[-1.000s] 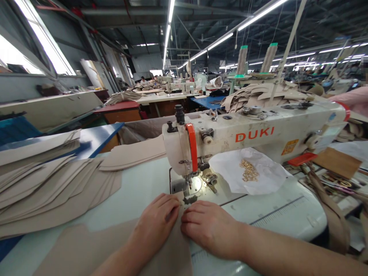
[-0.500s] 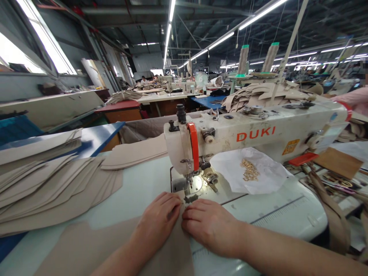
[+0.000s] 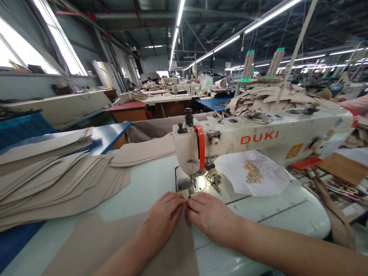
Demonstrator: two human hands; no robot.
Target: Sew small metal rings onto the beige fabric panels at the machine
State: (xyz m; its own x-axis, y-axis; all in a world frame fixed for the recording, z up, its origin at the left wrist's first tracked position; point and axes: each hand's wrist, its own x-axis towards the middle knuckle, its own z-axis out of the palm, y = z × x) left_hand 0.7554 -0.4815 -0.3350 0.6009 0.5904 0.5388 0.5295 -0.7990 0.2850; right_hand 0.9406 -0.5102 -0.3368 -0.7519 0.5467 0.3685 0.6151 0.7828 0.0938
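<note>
Pressing flat, not clenched — my left hand [image 3: 162, 222] and right hand [image 3: 211, 218] pin the beige fabric piece [image 3: 115, 245] to the table [image 3: 149, 184], fingertips meeting just before the sewing machine [image 3: 258, 138] foot — the piece's front edge right there

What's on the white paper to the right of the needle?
On the white paper lies a small heap of gold metal pieces, beneath the sewing machine arm. What they are exactly is too small to tell. Whatever lies under the paper is covered.
</note>
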